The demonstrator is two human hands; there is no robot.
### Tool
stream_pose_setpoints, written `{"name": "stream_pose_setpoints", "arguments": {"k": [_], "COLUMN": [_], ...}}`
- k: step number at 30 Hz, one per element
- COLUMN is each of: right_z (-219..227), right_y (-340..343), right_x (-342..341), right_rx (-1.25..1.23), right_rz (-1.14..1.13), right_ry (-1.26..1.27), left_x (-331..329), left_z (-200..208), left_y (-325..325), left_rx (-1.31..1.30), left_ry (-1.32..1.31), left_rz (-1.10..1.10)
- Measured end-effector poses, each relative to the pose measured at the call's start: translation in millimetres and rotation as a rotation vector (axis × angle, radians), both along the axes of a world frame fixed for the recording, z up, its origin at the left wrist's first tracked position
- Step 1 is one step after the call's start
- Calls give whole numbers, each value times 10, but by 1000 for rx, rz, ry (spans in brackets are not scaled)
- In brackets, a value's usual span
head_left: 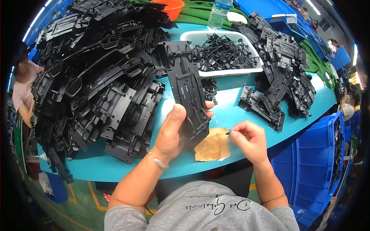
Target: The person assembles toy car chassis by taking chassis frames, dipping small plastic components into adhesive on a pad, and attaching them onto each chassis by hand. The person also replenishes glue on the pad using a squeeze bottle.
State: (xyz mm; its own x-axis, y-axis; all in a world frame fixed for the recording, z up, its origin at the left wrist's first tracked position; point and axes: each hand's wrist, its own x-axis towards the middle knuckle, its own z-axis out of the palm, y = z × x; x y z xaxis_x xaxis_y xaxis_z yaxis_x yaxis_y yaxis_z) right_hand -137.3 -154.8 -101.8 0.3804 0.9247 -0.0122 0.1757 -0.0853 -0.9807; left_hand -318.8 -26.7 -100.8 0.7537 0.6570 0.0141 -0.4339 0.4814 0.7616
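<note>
A long black molded plastic chassis part [187,90] is gripped in my left hand [169,133], tilted with its far end raised. My thumb lies along its left edge, and fingertips show at its right edge. My right hand [251,141] is closed in a pinch over the right edge of a worn brown cardboard piece [211,147]. A small dark tip shows at those fingertips, too small to name. The cardboard lies at the table's near edge, just below the chassis part.
A tall heap of similar black parts [111,77] covers the left of the turquoise table [227,92]. Behind my hands stands a white tub [231,72] of small black pieces. More parts [285,65] lie right, near blue crates [308,154]. A water bottle [219,15] stands at the back.
</note>
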Motion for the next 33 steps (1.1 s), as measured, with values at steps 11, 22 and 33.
{"name": "stream_pose_setpoints", "arguments": {"k": [11, 22, 33], "right_z": [215, 142, 141], "right_y": [111, 190, 205], "right_x": [-186, -285, -286], "right_rx": [469, 577, 571], "right_rz": [-3, 7, 26], "right_ry": [-649, -779, -847], "left_x": [28, 29, 39], "left_z": [52, 49, 42], "left_y": [-4, -23, -42], "left_rx": [59, 84, 143], "left_ry": [-13, -53, -15], "left_rz": [-16, -42, -37]}}
